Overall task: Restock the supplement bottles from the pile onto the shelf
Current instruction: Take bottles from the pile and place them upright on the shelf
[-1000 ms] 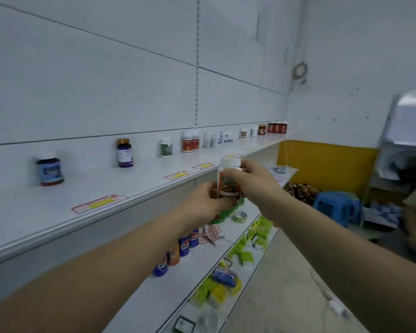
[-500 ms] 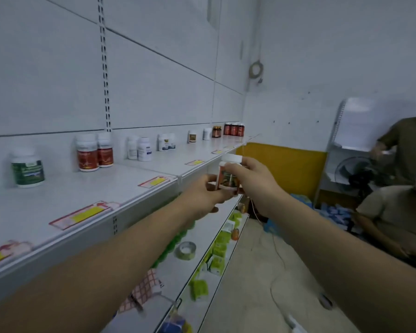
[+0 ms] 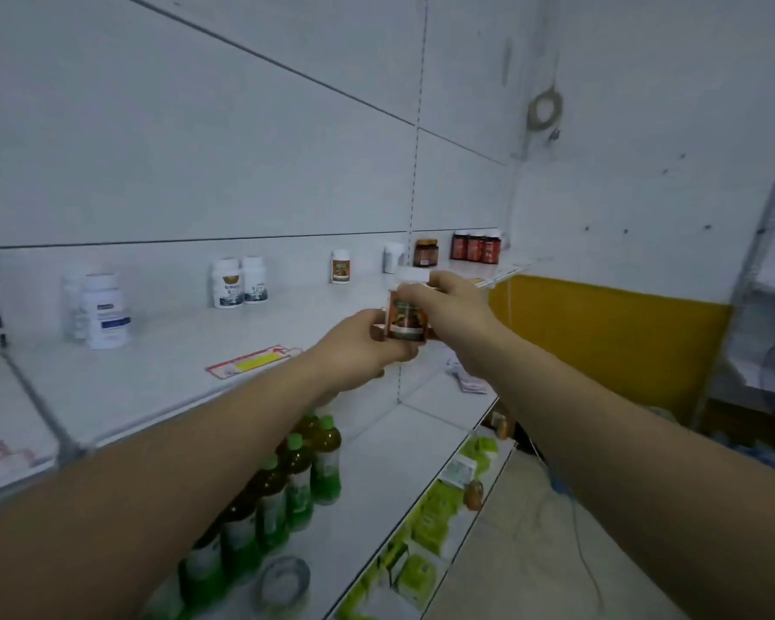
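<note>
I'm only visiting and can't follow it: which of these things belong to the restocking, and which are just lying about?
Part of the job:
- held bottle, gripped by left hand and right hand
- top shelf
- matching bottle already standing there
- white bottles

Just lying about:
- green drink bottles on a lower shelf
- tape roll
- green packets

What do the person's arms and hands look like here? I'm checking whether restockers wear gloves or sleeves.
Both forearms are bare up to the frame edge: no sleeves show. The left hand and right hand wear no gloves. No watch, bracelet or ring is visible, though the fingers are too small and blurred to rule out a thin ring.
</note>
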`<state>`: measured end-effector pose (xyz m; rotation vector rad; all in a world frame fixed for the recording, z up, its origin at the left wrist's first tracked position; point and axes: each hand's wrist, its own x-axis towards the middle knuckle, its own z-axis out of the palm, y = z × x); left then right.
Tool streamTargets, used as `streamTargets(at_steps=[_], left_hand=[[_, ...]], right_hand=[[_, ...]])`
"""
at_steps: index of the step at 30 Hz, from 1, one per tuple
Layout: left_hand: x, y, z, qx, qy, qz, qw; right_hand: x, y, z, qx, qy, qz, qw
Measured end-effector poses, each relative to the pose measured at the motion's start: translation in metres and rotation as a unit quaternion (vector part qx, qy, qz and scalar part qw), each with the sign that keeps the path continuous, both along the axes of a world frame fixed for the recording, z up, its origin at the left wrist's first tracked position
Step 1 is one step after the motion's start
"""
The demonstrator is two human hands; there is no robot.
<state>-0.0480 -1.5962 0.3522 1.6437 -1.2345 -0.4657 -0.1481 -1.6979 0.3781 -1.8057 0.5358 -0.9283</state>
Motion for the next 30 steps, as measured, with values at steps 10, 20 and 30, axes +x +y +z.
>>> streamTargets(at_steps=[10, 20, 30], left_hand=[[0.117, -0.145, 0.021, 0.227, -0.254, 0.204, 0.918], [0.211, -0.238, -0.008, 0.448, -0.267, 0.249, 0.816], [0.208, -0.25, -0.008, 0.497, -0.214, 0.328, 0.775]], right_hand=[[0.127, -0.197, 0.009, -0.003, 0.026, 0.103, 0.994], [0.275, -0.32, -0.011, -0.073, 0.147, 0.204, 0.965], [0.355, -0.373, -0.005, -0.139, 0.194, 0.274, 0.932]])
